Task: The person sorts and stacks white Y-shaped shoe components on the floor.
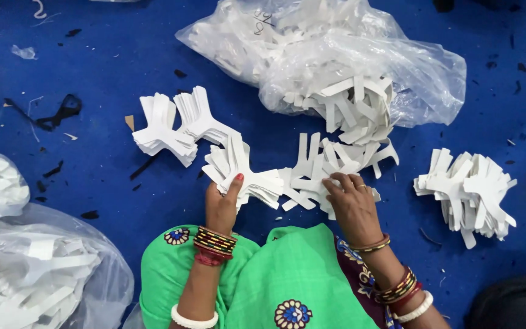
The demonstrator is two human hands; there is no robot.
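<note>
The fingers (237,183) of the left hand (221,207) are being kept clenched around a stack (238,167) of white cut-outs, thumb up against its near edge, so the stack is being gripped just above the knee. The right hand (353,204) is being laid palm down, fingers spread and released, on a loose heap (318,164) of the same cut-outs on the blue floor (92,158); nothing is being pinched there as far as can be told.

To do this step well, one piece at a time is best being lifted from the heap, with its arms being turned to match those in the held stack before it is being added. The stack's edges are best being squared often, since thin pieces are likely to be slipping. Finished stacks (165,128) are lying to the left, and another stack (467,192) is lying well apart to the right. A clear bag (348,55) of pieces is spilling out just beyond the heap, so mixing is worth being guarded against.
</note>
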